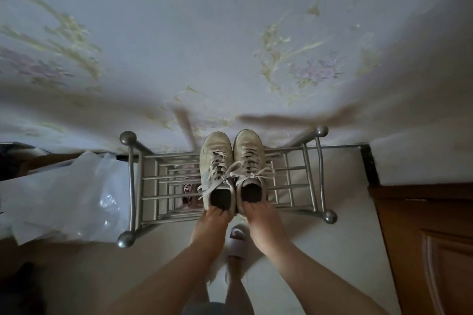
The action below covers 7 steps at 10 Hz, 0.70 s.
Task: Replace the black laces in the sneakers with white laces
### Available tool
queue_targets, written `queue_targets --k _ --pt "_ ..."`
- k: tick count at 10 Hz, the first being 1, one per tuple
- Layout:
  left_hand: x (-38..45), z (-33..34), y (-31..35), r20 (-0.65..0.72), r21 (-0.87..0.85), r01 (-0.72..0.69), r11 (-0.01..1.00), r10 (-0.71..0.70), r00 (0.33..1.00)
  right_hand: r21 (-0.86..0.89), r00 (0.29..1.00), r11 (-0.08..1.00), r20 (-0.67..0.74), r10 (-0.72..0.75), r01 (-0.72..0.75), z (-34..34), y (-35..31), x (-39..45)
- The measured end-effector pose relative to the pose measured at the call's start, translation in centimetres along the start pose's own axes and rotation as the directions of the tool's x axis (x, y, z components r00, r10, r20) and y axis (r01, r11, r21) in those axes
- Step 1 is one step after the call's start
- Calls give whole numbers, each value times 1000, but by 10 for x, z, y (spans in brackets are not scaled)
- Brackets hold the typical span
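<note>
Shoe rack [135, 186]: grey metal tubing with a dull satin sheen, ball finials faintly glossy. Sneakers [231, 161]: pale, matt uppers, scuffed-looking at the toes, with flat woven cloth laces [239, 174] and dark matt linings. Bag [69, 194], left: thin translucent plastic, crinkled, with glossy highlights. Door [432, 243], right: brown wood, smooth, semi-gloss. Wall [230, 33], far: matt wallpaper with a floral print. Floor [340, 238]: pale, smooth, matt.
</note>
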<state>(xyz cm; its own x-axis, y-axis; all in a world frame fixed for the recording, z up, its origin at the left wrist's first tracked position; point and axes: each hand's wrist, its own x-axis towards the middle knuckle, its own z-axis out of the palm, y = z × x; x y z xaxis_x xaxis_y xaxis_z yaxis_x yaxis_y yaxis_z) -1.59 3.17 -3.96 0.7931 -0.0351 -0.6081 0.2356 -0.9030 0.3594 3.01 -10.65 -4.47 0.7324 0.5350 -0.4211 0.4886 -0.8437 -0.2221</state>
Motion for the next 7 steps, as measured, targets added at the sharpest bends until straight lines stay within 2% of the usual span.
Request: queue_targets --k 2,3,5,7 --pt "5 5 7 -23 -3 61 998 -61 998 -21 999 1000 31 14 -13 1 4 7" --pt "6 2 14 -43 -4 110 994 -110 993 -34 994 999 109 -8 11 -3 4 9" --pt "6 -20 38 39 69 212 975 -215 976 76 988 997 154 21 -33 -10 -4 0" --pt "-6 -49 53 23 96 180 979 -183 983 231 967 964 245 72 -131 -50 4 -12"
